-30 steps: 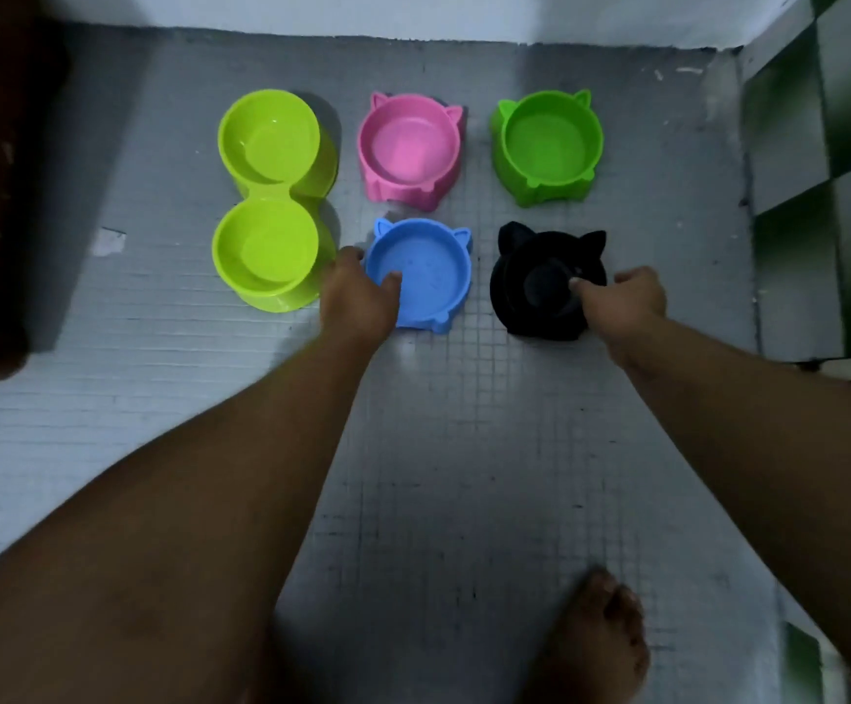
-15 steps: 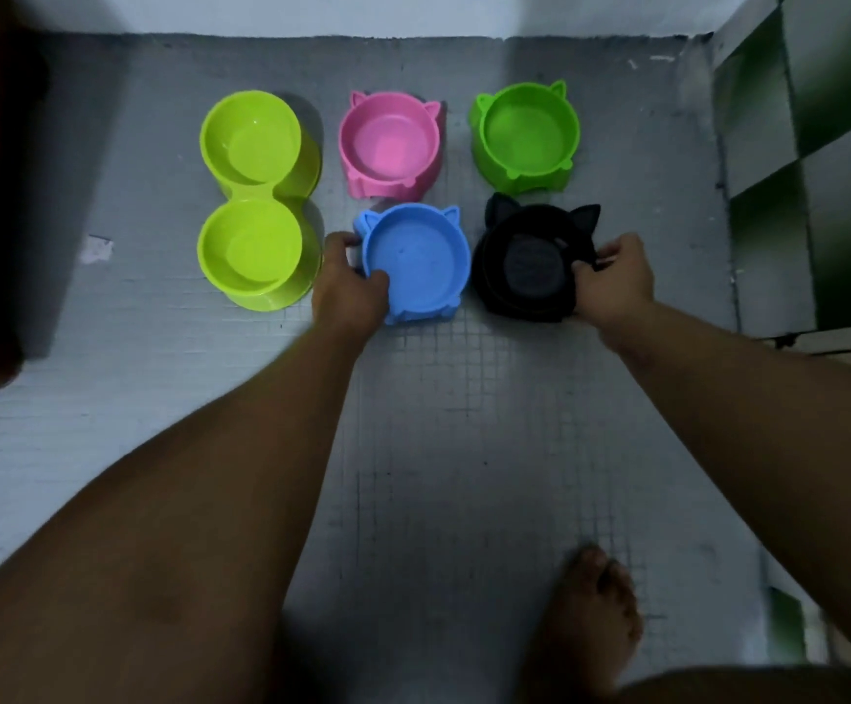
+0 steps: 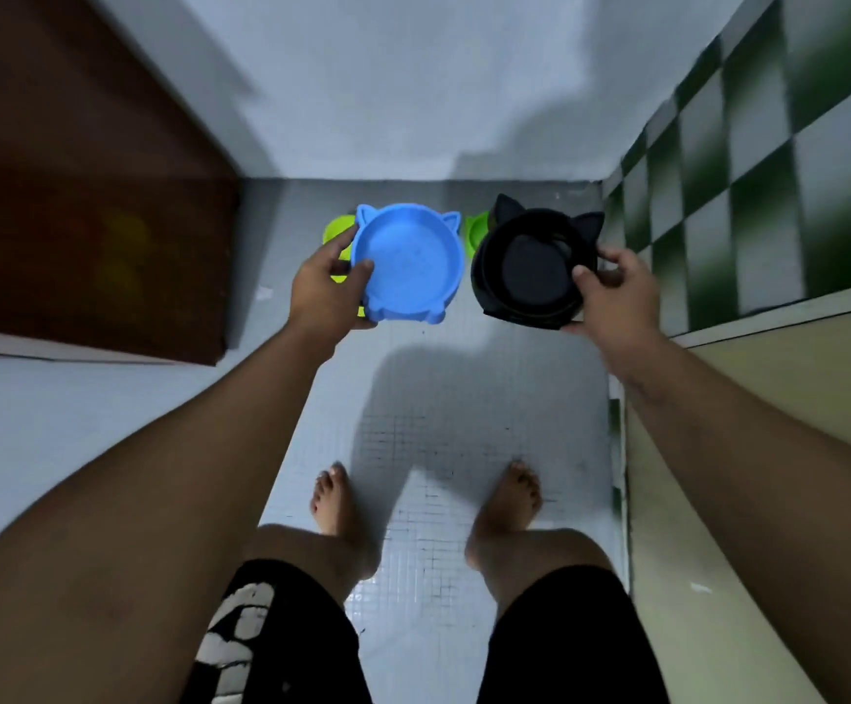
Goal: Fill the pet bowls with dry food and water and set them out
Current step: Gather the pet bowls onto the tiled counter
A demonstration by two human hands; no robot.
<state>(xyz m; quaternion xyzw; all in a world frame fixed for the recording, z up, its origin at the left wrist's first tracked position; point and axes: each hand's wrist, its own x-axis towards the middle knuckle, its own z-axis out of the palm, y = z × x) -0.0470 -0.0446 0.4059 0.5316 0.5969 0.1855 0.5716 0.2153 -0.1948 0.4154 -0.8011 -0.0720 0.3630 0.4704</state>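
So both bowls are up off the floor, one in each hand. The left hand [image 3: 324,292] is clamped on the left edge of the blue bowl [image 3: 411,264], thumb hooked over the rim and the rest of the fingers underneath. The right hand [image 3: 616,292] has the black bowl [image 3: 530,269] by its right edge the same way, thumb on top of the rim, fingers wrapped under and round the far side. Both bowls have little cat ears pointing to the far side, and both look empty inside, no food or water that I can see. They're held side by side at about the same height, close but not touching.

Behind the blue one, bits of a lime green bowl [image 3: 337,233] poke out on the left, down on the grey tiled floor [image 3: 438,424]. Another green bowl [image 3: 475,233] peeks through the gap between the two held bowls. Most of both is hidden.

Bare feet on the tiles at the near side, black shorts at the bottom. Brown door [image 3: 83,195] on the left, green and white checkered wall [image 3: 769,170] on the right.
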